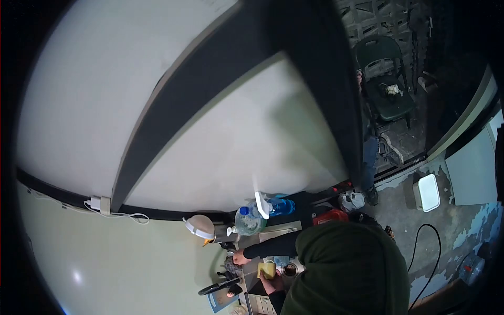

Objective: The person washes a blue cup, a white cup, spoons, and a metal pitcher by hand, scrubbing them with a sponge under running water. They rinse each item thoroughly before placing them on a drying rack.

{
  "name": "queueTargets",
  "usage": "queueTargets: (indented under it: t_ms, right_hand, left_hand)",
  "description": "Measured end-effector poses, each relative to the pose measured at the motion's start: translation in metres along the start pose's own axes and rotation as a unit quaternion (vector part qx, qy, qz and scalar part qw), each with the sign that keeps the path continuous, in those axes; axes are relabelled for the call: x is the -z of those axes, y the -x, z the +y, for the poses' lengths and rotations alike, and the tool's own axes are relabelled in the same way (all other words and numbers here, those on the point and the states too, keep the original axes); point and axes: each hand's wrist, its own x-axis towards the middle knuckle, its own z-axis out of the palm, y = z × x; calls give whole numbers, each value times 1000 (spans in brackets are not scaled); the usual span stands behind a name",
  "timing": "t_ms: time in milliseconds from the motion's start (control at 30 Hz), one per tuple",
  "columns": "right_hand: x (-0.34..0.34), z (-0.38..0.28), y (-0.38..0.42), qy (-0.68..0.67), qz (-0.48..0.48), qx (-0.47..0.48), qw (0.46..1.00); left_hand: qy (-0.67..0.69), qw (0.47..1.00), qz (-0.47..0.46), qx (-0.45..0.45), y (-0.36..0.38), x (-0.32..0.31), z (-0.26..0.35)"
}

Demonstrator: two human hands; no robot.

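Observed from where I stand: one person in a dark green hood (349, 270), bent over the table (252, 286), both arms reaching forward. The left hand (272, 283) has its fingers closed on a yellow block (266, 270), held over the middle of the table and tilted slightly. The right hand (240, 257) is extended to the table's far edge, just beside a grey fluffy item (232, 264); its fingers look bent, but whether they grip anything I cannot tell.

Near the yellow block, on the person's side, I record a cup (289, 270) with dark contents and a pale blue item (281, 260), the two close together. Beyond the right arm, along the table's right-hand side, is a clear bottle (249, 221) with a blue cap; close by it is a blue bottle (283, 207), with a white nozzle (261, 205) between them. A rounded beige object (201, 227) with a white band is near the far right corner. At the far left corner are a black ring-shaped object (210, 289) and a blue board (221, 300), partly overlapping in my view. On the floor (404, 220), well apart from the table, are a white tub (428, 192) and a black cord (440, 252), the latter lying in a loose curve
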Motion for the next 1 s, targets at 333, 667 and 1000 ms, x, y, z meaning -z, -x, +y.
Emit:
queueTargets:
  t_ms: [333, 667, 1000]
  right_hand:
    - [-29, 106, 17, 8, 21, 19, 1000]
    - [-7, 138, 106, -83, -29, -77, 993]
    - [-2, 128, 135, -222, 62, -91, 969]
  left_hand:
    - [57, 993, 24, -104, -17, -72, -29]
    - [4, 992, 48, -116, -33, -67, -83]
    - [-172, 954, 183, -164, -11, -86, -68]
